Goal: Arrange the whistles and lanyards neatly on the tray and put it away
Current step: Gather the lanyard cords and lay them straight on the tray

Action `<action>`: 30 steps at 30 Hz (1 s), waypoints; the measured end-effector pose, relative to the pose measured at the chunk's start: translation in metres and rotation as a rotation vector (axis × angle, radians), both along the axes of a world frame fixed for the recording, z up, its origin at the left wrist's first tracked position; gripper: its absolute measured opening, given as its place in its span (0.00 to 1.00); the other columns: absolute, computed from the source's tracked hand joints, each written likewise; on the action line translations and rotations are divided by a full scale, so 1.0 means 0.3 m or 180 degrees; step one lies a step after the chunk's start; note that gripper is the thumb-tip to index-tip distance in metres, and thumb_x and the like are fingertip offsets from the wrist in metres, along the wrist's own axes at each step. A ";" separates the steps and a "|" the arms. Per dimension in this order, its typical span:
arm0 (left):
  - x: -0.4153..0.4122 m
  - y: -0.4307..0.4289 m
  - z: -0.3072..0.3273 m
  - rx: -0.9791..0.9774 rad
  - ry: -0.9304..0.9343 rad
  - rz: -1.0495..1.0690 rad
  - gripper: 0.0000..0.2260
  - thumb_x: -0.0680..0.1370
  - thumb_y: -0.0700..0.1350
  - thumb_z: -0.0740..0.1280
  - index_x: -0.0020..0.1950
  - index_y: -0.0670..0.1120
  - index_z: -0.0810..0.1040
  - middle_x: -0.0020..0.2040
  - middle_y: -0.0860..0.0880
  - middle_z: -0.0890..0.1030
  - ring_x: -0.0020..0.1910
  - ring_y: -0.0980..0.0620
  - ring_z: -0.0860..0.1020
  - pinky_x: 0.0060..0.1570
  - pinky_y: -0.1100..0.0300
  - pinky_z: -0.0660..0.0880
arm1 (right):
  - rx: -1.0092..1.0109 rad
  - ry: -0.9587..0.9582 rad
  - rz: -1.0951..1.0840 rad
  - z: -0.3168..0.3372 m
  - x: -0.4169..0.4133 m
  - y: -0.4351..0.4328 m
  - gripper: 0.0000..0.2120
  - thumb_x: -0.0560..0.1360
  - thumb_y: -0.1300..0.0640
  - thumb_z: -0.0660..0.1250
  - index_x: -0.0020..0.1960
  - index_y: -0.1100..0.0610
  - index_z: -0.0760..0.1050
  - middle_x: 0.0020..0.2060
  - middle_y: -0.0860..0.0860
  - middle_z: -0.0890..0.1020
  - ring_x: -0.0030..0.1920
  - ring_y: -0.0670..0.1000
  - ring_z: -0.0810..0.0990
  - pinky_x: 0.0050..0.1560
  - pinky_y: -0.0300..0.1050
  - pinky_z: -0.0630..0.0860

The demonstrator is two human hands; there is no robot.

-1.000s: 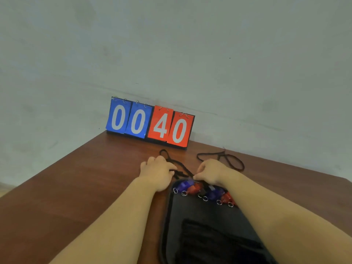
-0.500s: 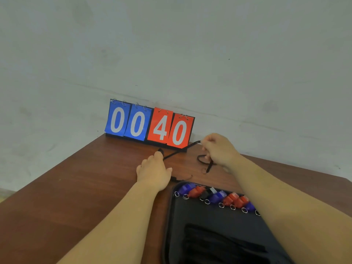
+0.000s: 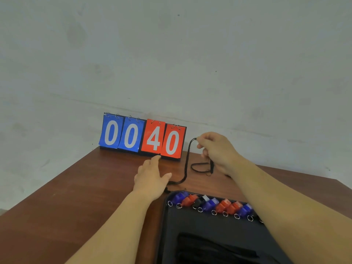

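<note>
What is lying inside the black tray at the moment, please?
A row of whistles lines the black tray along its far edge; black lanyards lie nearer. The right forearm hides its right side.

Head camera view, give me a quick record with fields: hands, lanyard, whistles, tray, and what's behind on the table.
left hand: palm down on the table, pinning one end of the lanyard
right hand: raised, pinching the black lanyard at its top bend
lanyard: hangs from the right hand, runs down to the left hand; a loop lies on the table below the right hand
whistles: blue, red and black, in one row along the tray's far edge
tray: black, holds dark folded cords near the bottom
scoreboard: reads 00 blue, 40 red, against the wall
</note>
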State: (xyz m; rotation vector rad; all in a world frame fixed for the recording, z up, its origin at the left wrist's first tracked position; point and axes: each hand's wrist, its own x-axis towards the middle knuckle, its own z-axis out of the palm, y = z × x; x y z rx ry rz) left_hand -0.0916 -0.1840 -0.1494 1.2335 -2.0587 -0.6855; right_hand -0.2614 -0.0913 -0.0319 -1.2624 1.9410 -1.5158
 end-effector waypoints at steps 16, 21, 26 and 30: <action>0.042 0.075 0.154 0.2192 0.3117 -0.1504 0.12 0.85 0.43 0.63 0.65 0.41 0.78 0.31 0.50 0.73 0.32 0.53 0.75 0.55 0.47 0.77 | -0.0102 0.0635 -0.0107 0.038 -0.052 0.109 0.04 0.78 0.53 0.72 0.47 0.52 0.83 0.43 0.49 0.86 0.38 0.44 0.81 0.42 0.40 0.79; 0.093 0.043 0.162 0.2869 0.4253 -0.1275 0.10 0.82 0.43 0.66 0.62 0.45 0.81 0.36 0.51 0.77 0.35 0.54 0.79 0.49 0.55 0.77 | 0.0336 0.0818 -0.0173 -0.036 -0.182 0.202 0.04 0.78 0.53 0.73 0.46 0.53 0.83 0.35 0.47 0.86 0.32 0.46 0.79 0.32 0.37 0.73; 0.096 0.031 0.139 0.3191 0.4655 -0.1076 0.06 0.77 0.46 0.72 0.53 0.47 0.84 0.40 0.52 0.81 0.38 0.56 0.81 0.49 0.57 0.78 | 0.0554 0.0703 -0.0290 -0.108 -0.282 0.286 0.04 0.78 0.53 0.73 0.46 0.52 0.84 0.40 0.54 0.87 0.34 0.48 0.79 0.36 0.45 0.76; 0.081 0.020 0.127 0.3089 0.4666 -0.0958 0.07 0.81 0.46 0.68 0.54 0.47 0.86 0.50 0.51 0.86 0.42 0.55 0.84 0.50 0.57 0.77 | 0.0996 0.0845 -0.0028 -0.165 -0.337 0.349 0.02 0.76 0.52 0.75 0.46 0.49 0.85 0.37 0.50 0.88 0.35 0.46 0.81 0.45 0.45 0.77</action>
